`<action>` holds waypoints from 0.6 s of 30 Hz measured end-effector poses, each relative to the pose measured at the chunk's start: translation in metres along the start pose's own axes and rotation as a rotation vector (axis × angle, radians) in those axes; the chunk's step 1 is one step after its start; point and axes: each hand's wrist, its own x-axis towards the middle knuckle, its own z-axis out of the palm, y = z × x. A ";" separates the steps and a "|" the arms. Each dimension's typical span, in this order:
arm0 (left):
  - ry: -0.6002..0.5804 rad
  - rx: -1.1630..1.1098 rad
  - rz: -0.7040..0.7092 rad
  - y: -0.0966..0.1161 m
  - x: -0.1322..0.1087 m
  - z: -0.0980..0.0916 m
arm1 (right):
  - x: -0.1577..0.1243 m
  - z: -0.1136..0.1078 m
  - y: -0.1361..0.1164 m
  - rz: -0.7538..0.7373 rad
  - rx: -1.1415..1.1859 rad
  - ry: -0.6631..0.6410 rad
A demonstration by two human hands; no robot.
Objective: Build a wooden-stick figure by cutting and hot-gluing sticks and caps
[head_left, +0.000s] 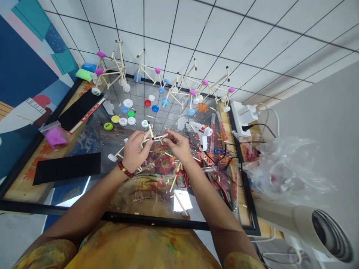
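Stick frame [151, 139] hangs above the glass surface [117, 139], pinched at both ends: left hand [135, 150] grips its left side, right hand [177, 146] nips the right tip. Uneven squeezing could snap a joint (glue gun [202, 133] stands just right).

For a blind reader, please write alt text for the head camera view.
Both the left hand and right hand hold a small stick frame above a glass table. Bottle caps, finished stick models and a glue gun lie beyond.
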 end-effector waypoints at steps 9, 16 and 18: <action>0.011 -0.008 0.024 -0.001 0.000 0.001 | -0.002 -0.004 -0.016 -0.100 -0.144 0.014; 0.010 -0.018 0.023 0.000 0.000 0.001 | -0.002 -0.003 -0.016 -0.119 -0.163 -0.002; 0.017 -0.027 0.034 0.000 0.000 0.001 | -0.002 -0.003 -0.015 -0.127 -0.166 -0.008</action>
